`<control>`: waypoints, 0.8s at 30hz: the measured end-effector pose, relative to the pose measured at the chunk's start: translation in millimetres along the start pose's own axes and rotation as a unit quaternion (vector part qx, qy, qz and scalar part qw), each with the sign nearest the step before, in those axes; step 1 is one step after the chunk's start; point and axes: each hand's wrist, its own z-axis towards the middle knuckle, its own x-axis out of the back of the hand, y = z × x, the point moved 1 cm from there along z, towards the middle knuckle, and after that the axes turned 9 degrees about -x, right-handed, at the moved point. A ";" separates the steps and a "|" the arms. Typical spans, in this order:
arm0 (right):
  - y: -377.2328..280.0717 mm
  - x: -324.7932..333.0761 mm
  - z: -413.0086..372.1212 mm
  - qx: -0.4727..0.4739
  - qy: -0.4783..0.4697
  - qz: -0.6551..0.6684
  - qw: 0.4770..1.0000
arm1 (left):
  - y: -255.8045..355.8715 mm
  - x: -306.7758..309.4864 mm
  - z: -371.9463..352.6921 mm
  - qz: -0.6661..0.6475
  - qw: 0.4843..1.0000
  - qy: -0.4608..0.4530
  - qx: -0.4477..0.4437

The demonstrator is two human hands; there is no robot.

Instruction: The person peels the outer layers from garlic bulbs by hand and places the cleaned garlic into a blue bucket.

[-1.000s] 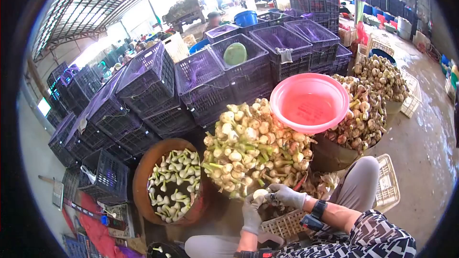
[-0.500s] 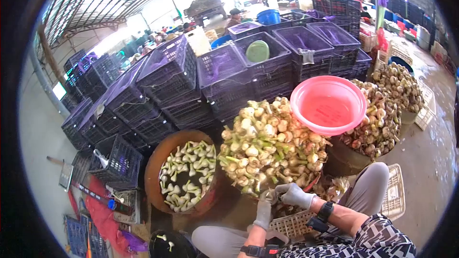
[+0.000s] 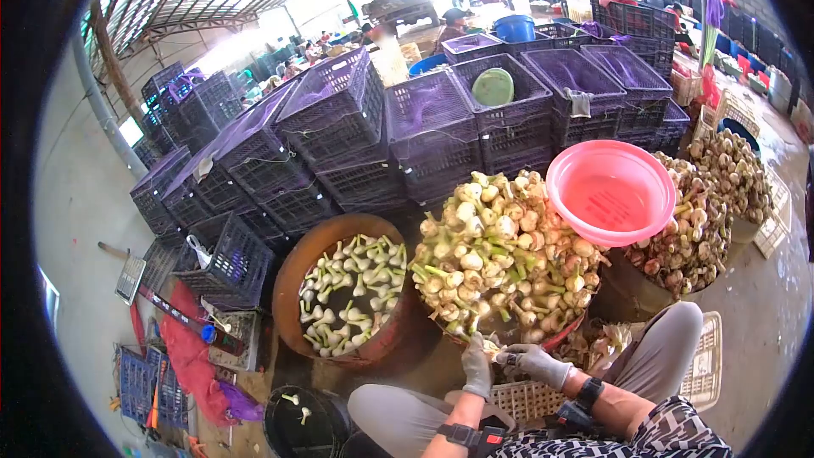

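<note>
Both my hands wear pale gloves and meet low in the view, in front of a heaped tub of garlic. My left hand (image 3: pixel 477 366) is closed on a garlic bulb (image 3: pixel 493 349), seen small between the hands. My right hand (image 3: pixel 539 365) is closed at the bulb's other side, with a small dark thing at its fingers that I cannot make out. Just beyond is the heap of untrimmed garlic (image 3: pixel 509 259). Left of it, a brown tub (image 3: pixel 292 297) holds cleaned white garlic bulbs (image 3: pixel 352 288). Beneath my hands is a cream plastic basket (image 3: pixel 526 400).
A pink basin (image 3: pixel 610 193) rests on the heap's right side. More garlic heaps (image 3: pixel 682 220) stand to the right. Black crates with purple netting (image 3: pixel 432 123) form a wall ahead. A dark bucket (image 3: pixel 297 424) with a few bulbs stands by my left knee.
The view has shifted, so the scene sits further right. My hands have drawn slightly apart, and a pale garlic bulb now shows between them.
</note>
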 end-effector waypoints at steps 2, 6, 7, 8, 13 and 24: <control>12.1 -0.9 16.0 -0.042 -0.081 0.222 0.971 | -2.0 -6.6 -4.2 -0.081 0.994 0.010 0.066; 10.9 -7.9 17.8 -0.042 -0.121 0.331 0.935 | -9.0 -14.5 -16.9 -0.143 0.982 -0.032 0.119; 12.7 -9.0 15.9 -0.024 -0.121 0.322 0.939 | -9.0 -14.8 -22.6 -0.155 0.979 -0.035 0.126; 14.2 -7.7 13.8 -0.059 -0.117 0.327 0.936 | -15.4 -11.9 -23.0 -0.150 0.980 -0.054 0.121; 19.0 -12.8 5.0 0.000 0.008 0.141 0.990 | -8.5 -16.4 -35.6 -0.193 0.964 -0.060 0.172; 3.9 -2.5 -6.1 0.007 -0.061 0.011 0.998 | -6.3 -10.8 -42.2 -0.153 0.969 -0.061 0.184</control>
